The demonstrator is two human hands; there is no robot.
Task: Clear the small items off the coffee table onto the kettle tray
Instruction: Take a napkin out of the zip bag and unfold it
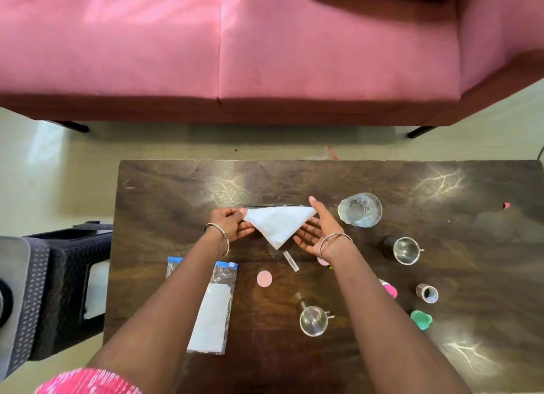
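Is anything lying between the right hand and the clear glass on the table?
Nothing visible: only bare table top separates the right hand from the clear glass. The hand, though, touches the folded white napkin.

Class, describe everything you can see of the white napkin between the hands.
The white napkin is folded into a flat triangle, long edge away from the person, point toward them. It looks like soft paper or cloth, plain and unmarked. The left hand pinches its left corner; the right hand, fingers straight, touches its right side. It is over the dark coffee table.
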